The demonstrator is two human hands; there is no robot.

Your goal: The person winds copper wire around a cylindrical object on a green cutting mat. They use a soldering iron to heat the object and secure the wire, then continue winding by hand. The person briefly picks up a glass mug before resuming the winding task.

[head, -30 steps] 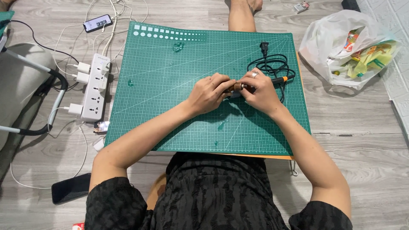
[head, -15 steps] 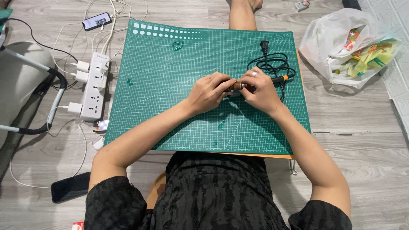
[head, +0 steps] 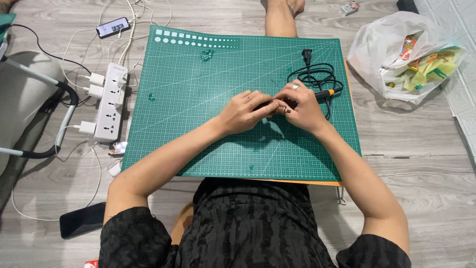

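Small dark part [head: 275, 105] between both hands

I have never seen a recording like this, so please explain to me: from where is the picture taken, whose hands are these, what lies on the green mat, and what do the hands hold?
The picture comes from a camera worn on a person's head, looking down, so the arms belong to that person, who sits on a wooden floor. Both hands meet over a green cutting mat. The left hand and right hand pinch one small dark object between the fingertips; what it is I cannot tell. On the mat beside the right hand lies a coiled black cable with a plug. Left of the mat is a white power strip; a phone lies above it. On the right is a plastic bag.
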